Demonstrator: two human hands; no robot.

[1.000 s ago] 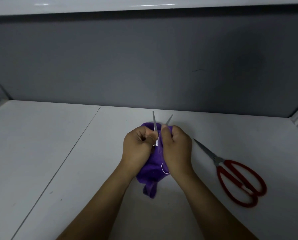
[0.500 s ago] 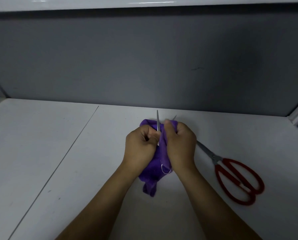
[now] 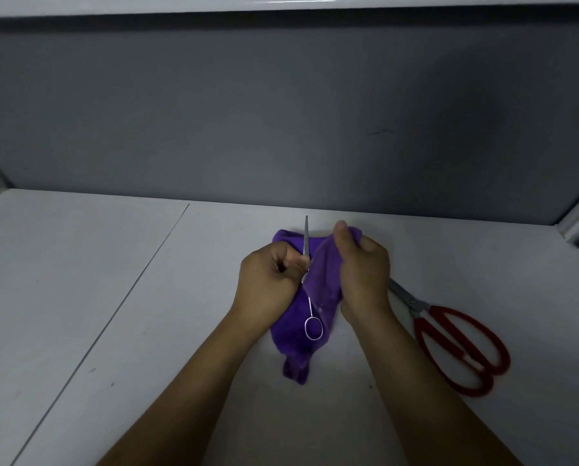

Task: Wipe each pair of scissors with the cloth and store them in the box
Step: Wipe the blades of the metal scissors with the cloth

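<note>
- Right now the left hand [image 3: 271, 280] is curled tight round a slim steel pair of scissors [image 3: 306, 238] near the pivot. One blade points up past the purple cloth [image 3: 325, 274] and one finger ring lies against its lower half.
- The right hand [image 3: 362, 274] pinches a fold at the cloth's top edge, thumb on top. Whether the second blade sits inside that fold I cannot tell.
- The cloth itself is bunched between the two hands, its tail trailing onto the white table [image 3: 113, 297].
- To the right of the cloth, partly under the right wrist, a red-handled pair [image 3: 414, 303] lies flat, blades closed, untouched.
- By my reckoning the job is in its wiping stage – the steel pair is mid-wipe, and the red pair has yet to be wiped.
- No box shows that I can make out, so storing is all ahead.
</note>
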